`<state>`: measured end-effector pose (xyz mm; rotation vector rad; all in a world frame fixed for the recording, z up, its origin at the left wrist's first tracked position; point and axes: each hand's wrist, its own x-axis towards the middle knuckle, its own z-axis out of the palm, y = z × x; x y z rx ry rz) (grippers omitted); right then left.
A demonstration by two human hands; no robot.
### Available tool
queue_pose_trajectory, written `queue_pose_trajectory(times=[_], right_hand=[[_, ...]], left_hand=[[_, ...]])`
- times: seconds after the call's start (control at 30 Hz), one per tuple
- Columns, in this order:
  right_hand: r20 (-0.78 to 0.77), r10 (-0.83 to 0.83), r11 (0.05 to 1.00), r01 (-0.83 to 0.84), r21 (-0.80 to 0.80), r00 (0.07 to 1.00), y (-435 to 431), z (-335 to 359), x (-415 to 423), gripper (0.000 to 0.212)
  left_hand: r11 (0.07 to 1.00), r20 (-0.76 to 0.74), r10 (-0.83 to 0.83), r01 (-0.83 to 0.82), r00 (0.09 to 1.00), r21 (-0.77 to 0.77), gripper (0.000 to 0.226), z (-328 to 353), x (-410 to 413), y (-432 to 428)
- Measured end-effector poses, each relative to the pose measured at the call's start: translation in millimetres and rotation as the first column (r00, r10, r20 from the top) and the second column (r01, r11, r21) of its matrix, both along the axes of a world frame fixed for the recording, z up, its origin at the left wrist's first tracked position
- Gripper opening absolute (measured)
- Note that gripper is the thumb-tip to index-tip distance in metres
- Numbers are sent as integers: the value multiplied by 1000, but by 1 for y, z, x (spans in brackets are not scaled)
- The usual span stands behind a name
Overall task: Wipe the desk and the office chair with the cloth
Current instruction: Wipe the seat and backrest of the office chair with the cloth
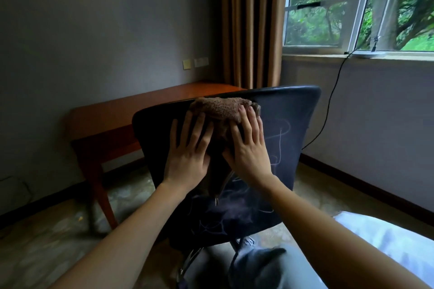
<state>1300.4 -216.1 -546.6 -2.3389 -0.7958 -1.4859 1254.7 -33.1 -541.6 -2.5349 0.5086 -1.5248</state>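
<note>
- In the left half of the frame a brown wooden worktop (145, 105) stands against the grey wall. Its top surface shows nothing on it from this view.
- Above the worktop, a yellow note (187, 64) sticks on the wall.
- The left hand (187, 155) lies flat on the back of the chair, left of the frame's middle. Its grip is apart: the fingers are straight and spread, and their tips press the left part of the cloth.
- The cloth (220, 107) is brown and fluffy. It is draped over the top edge of the chair's backrest, at the middle of the frame, and one dark end hangs down between the two hands.
- The right hand (249, 150) presses the right part of the cloth. Its grip is also apart, with straight fingers lying on the fabric.
- The office chair (293, 110) is black, with its backrest turned to the camera and pale scratch-like lines on it.
- A brown curtain (251, 23) hangs at the upper middle.
- A black cable (333, 91) runs down the wall under the window (352, 7), at the upper right.
</note>
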Motion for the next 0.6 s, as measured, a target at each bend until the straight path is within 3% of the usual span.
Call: queue_pose_trajectory(times=[0.17,0.6], right_hand=[[35,20,999,-19,-37,999,-6,-9,13,73],[53,29,999,-27,-39,998,-9,-38,30,74]], left_hand=[[999,2,45,-45,999,-3,77,-11,9,-5],[985,-23,168,-167,985,36,86,-39,12,-17]])
